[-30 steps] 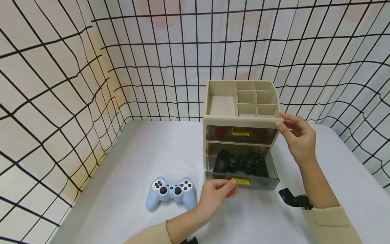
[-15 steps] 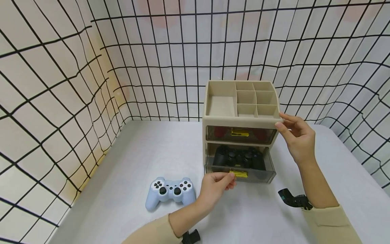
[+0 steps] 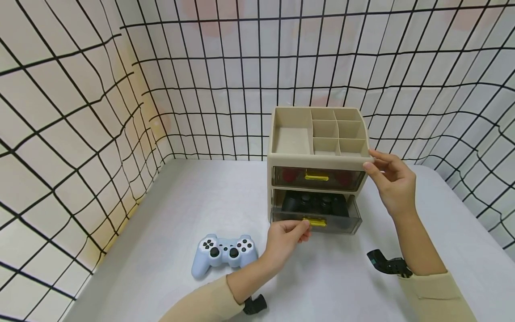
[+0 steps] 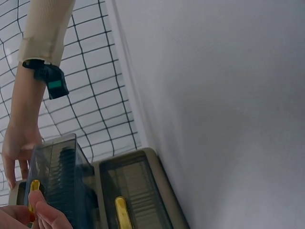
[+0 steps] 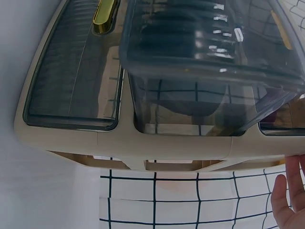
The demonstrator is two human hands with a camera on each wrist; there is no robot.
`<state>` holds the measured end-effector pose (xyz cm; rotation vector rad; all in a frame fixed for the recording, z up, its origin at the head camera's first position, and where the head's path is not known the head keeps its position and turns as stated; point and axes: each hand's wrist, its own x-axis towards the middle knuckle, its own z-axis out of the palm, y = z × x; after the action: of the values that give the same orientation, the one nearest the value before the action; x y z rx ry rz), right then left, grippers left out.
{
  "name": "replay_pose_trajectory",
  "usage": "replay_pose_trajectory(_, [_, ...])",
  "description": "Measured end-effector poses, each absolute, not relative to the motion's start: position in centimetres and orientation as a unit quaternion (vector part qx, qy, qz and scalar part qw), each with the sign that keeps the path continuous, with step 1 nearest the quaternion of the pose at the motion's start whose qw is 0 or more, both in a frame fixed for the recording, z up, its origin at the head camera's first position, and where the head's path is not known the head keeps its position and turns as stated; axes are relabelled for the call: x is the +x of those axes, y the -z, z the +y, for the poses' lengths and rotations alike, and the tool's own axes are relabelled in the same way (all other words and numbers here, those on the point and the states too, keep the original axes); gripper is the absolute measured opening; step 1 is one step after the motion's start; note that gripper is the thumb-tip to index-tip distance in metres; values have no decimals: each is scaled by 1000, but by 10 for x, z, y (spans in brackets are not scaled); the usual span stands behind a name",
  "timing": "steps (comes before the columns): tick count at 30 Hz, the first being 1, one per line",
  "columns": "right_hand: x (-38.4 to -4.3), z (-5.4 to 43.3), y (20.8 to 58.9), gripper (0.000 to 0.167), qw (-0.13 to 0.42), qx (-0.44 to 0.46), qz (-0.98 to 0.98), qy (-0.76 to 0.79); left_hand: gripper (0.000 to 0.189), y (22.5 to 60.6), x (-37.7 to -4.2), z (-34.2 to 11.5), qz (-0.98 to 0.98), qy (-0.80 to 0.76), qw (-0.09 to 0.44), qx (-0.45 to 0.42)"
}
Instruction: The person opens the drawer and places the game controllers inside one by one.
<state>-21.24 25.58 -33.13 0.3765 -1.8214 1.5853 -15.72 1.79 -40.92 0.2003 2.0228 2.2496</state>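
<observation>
Two grid-patterned curtain walls [image 3: 201, 67] enclose a white table [image 3: 193, 201]. The left hand [image 3: 287, 237] pinches the lower drawer's yellow handle [image 3: 315, 222]; the right hand [image 3: 392, 181], fingers curled, grips the beige organizer [image 3: 318, 134]

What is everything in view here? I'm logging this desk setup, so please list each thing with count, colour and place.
Drawer organiser: one, beige, at the back of the table, open compartments on top.
Upper drawer: one, smoky clear with a yellow handle, closed, something red inside.
Lower drawer: one, smoky clear, yellow handle, partly pulled out.
Black game controller: one, inside the lower drawer.
Light blue game controller: one, on the table left of the organiser.
Table: one, white.
Grid-patterned backdrop: white with black lines, around the table.
Left hand: pinches the lower drawer's handle.
Right hand: holds the organiser's top right corner.
</observation>
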Motion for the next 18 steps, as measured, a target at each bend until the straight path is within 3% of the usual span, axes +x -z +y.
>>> replay_pose_trajectory(18, [-215, 258, 334, 31, 343, 162, -685, -622, 24, 408, -176, 21, 661, -746, 40, 67])
